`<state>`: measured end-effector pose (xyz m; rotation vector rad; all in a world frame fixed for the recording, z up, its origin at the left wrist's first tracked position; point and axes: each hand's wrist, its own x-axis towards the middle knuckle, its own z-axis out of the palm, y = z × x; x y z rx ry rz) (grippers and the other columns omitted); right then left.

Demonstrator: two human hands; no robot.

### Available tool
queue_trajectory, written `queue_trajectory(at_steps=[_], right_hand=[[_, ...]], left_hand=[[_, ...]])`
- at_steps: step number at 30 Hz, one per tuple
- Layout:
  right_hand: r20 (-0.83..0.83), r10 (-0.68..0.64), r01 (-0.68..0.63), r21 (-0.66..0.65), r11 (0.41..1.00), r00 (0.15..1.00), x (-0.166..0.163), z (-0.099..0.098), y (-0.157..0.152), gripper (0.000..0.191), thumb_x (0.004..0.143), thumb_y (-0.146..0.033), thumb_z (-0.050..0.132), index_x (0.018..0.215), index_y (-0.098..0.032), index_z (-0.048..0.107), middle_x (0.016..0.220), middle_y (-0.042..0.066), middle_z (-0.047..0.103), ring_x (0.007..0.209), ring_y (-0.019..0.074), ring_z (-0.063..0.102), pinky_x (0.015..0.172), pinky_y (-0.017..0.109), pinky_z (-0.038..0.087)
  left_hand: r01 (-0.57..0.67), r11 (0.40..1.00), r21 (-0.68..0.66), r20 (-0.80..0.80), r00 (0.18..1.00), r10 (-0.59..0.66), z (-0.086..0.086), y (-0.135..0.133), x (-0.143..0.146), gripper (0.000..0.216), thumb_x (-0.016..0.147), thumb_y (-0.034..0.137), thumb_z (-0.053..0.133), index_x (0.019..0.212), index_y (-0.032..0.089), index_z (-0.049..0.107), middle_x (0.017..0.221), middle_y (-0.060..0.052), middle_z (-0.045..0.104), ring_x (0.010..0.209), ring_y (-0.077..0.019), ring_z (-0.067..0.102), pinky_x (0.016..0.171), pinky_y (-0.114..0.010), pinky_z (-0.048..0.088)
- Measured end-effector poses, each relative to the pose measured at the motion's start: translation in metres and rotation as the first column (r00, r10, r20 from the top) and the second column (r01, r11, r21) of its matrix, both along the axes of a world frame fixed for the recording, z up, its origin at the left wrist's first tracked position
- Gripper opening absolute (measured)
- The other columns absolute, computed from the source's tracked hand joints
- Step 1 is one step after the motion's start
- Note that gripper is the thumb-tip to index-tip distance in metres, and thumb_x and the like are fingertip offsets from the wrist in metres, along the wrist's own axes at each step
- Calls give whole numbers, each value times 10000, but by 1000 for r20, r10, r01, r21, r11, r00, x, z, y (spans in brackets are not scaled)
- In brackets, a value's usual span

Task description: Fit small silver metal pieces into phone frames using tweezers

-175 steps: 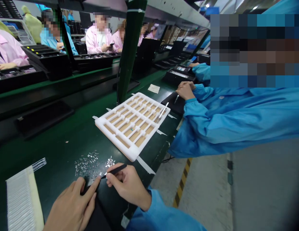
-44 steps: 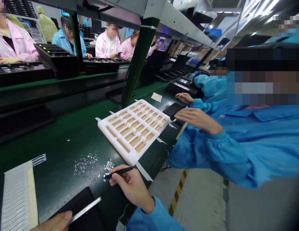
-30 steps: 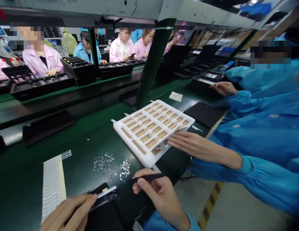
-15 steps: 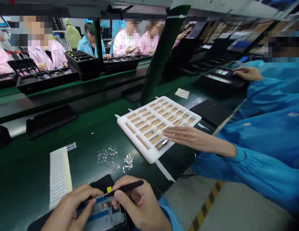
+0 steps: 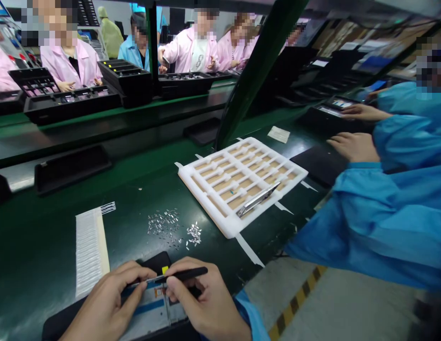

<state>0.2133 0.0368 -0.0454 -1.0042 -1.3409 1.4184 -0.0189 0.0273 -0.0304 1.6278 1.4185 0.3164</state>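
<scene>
My right hand (image 5: 211,298) is closed round black tweezers (image 5: 192,273), which point left across an opened phone body (image 5: 147,315). My left hand (image 5: 112,298) pinches thumb and forefinger together beside the tweezers' tip, at the phone's far edge. What lies in that pinch is too small to tell. Grey metal, a blue strip and a small orange-brown part show on the phone, which lies in a black tray (image 5: 51,324). Part of the phone is hidden under both hands. A yellow tab (image 5: 165,270) shows just beyond the fingers.
Small silvery pieces (image 5: 163,223) and a brighter heap of pieces (image 5: 194,234) lie ahead. To the left is a sheet of white strips (image 5: 88,255). A white foam tray (image 5: 220,221) holds a tilted metal phone frame (image 5: 259,199). A co-worker's hand (image 5: 358,147) is at the right.
The co-worker's hand has drawn back from the foam tray to the right, leaving the tilted phone frame there. My hands keep nearly the same pose; the view has shifted slightly.
</scene>
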Motion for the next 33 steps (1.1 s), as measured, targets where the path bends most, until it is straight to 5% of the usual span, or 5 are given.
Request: queue_trajectory(at_steps=[23,33], right_hand=[[16,-56,55,52,997,998,-1,2,-4,128,982,-224,712,967,-159,822,878,95,771,649,198,781,602,268,656],[118,-138,107,235,966,983,-1,1,-6,107,960,-181,711,949,-188,818,878,99,806,792,239,799,723,303,649]], left_hand=[[-67,987,149,-25,997,71,-7,0,5,242,1020,454,608,1096,366,820,1029,14,792,974,-154,781,832,-208,581],[-66,978,196,-49,996,77,-15,-1,4,237,1023,458,629,1044,321,822,969,-16,794,915,-186,791,779,-233,598]])
